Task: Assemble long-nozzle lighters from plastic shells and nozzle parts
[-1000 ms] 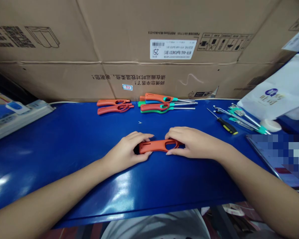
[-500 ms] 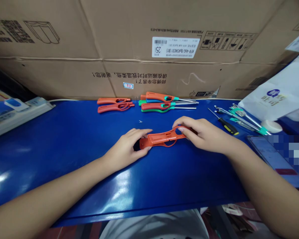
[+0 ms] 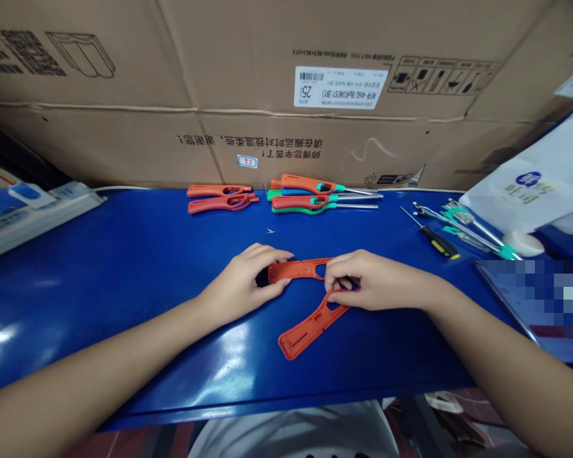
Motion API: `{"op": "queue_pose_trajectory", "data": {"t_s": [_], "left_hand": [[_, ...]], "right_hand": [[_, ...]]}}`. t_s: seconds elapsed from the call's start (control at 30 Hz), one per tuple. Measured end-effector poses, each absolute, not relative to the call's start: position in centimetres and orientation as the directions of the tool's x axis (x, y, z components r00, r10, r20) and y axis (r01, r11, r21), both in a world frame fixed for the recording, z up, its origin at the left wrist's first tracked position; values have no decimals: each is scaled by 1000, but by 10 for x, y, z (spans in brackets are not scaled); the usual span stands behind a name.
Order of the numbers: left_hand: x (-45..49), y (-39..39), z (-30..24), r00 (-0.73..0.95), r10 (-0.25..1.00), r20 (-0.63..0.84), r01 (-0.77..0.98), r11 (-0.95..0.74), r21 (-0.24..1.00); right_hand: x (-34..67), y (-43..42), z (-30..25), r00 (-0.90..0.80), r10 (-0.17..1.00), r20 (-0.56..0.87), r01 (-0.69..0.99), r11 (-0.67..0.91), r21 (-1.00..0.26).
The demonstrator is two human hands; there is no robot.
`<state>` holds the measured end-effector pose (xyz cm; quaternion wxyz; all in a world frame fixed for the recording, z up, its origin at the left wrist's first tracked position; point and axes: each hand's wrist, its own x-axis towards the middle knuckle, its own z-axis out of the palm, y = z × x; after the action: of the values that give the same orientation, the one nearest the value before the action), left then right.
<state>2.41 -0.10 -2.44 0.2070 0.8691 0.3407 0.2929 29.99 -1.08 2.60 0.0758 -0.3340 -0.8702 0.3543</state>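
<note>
In the head view, my left hand point(image 3: 241, 277) pinches the left end of an orange lighter shell half point(image 3: 296, 270), which lies with its inner side up on the blue table. My right hand point(image 3: 375, 280) grips the looped end of a second orange shell half point(image 3: 310, 326). This one slants toward the front edge, its hollow side also up. The right fingers also cover the far end of the first half, and whether they touch it I cannot tell. Behind my hands lie small metal screws or pins point(image 3: 270, 231), too small to name surely.
Orange lighter bodies point(image 3: 219, 202) and lighters with metal tubes point(image 3: 298, 202) lie along the cardboard box point(image 3: 248, 57). A screwdriver point(image 3: 439, 242), metal tubes point(image 3: 480, 232), a white bag point(image 3: 510, 184) and a tablet-like screen point(image 3: 510, 299) are on the right. A power strip point(image 3: 42, 213) is on the left.
The two shell halves, lying together before, are now apart. My right hand has moved toward me and swung its half to the front. My left hand has barely moved.
</note>
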Motion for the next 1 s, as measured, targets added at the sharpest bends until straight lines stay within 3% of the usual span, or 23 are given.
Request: {"op": "queue_pose_trajectory", "data": {"t_s": [0.27, 0.5, 0.7, 1.0], "left_hand": [[24, -2, -21, 605, 703, 374, 462, -692, 555], [25, -8, -9, 642, 660, 390, 414, -726, 548], [22, -12, -6, 755, 582, 304, 409, -779, 476], [24, -9, -9, 733, 617, 287, 429, -746, 509]], "right_hand": [[300, -7, 20, -699, 714, -36, 605, 564, -562], [303, -7, 21, -730, 684, 10, 616, 663, -425], [306, -6, 17, -741, 672, 3, 618, 682, -392], [305, -5, 17, -748, 664, -1, 620, 696, -362]]}}
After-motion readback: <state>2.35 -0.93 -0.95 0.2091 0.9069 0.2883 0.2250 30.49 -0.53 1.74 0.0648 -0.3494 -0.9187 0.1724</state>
